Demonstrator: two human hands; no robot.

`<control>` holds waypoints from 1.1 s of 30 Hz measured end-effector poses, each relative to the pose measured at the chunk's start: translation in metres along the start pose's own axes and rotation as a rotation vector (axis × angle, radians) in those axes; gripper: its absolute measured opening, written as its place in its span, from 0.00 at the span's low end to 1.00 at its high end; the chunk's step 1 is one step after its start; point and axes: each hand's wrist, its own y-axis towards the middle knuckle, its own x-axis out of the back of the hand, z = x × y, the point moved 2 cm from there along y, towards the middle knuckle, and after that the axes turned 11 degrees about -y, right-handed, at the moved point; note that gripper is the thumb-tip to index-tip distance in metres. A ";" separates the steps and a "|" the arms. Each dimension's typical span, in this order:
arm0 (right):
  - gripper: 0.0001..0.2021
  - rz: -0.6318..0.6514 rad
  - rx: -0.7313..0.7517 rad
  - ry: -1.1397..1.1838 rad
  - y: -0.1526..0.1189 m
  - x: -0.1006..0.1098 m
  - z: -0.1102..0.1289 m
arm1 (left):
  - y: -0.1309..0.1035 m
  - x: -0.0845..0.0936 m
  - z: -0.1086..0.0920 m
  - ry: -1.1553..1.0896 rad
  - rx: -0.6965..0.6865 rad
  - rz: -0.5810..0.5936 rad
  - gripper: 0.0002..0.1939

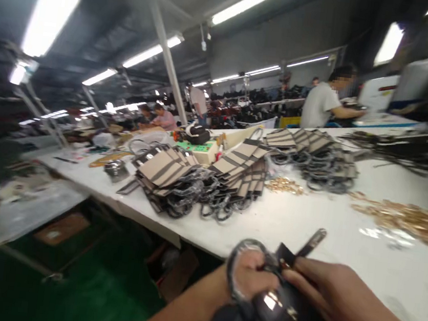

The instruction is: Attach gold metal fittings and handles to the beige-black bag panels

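Through the head camera I saw 2 bare hands low in a tilted, blurred view, just in front of the near edge of a long white table (287, 225). The left hand (254, 278) was curled closed inside a round dark handle (231, 265), gripping part of a dark glossy item (291, 295). The right hand (326, 281) was pinched shut on a dark strip (312, 242) that poked up beyond its fingers. That item was between the hands, off the tabletop; I could not tell whether anything supported it from below.

I judged a slip the main risk: the glossy surface could slide through the left fingers, and a pull on the strip could twist the item. With the table edge so near, a dropped piece might land on the floor. A careless right elbow might also scatter loose parts.

On the table, striped pieces with round handles lay in 3 rough groups: a left pile (170, 168), a middle pile (240, 166) and a farther pile (312, 143). Gold-coloured parts (404, 218) were spread at the right, with a smaller gold heap (284, 185) near the middle.

Beyond, a co-worker in a pale shirt (318, 108) leaned over another surface. Tube lights (251, 2) crossed a dim ceiling above a green floor (87, 290).
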 end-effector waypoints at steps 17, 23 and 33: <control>0.39 0.105 -0.441 0.593 0.010 0.032 -0.011 | 0.068 0.026 -0.071 0.148 0.192 0.341 0.16; 0.40 0.054 -0.462 0.665 0.005 0.029 -0.019 | 0.072 0.042 -0.062 -0.077 0.095 0.168 0.20; 0.39 -0.091 -0.630 0.701 -0.003 0.008 -0.060 | 0.018 0.048 -0.021 -0.053 -0.379 -0.190 0.60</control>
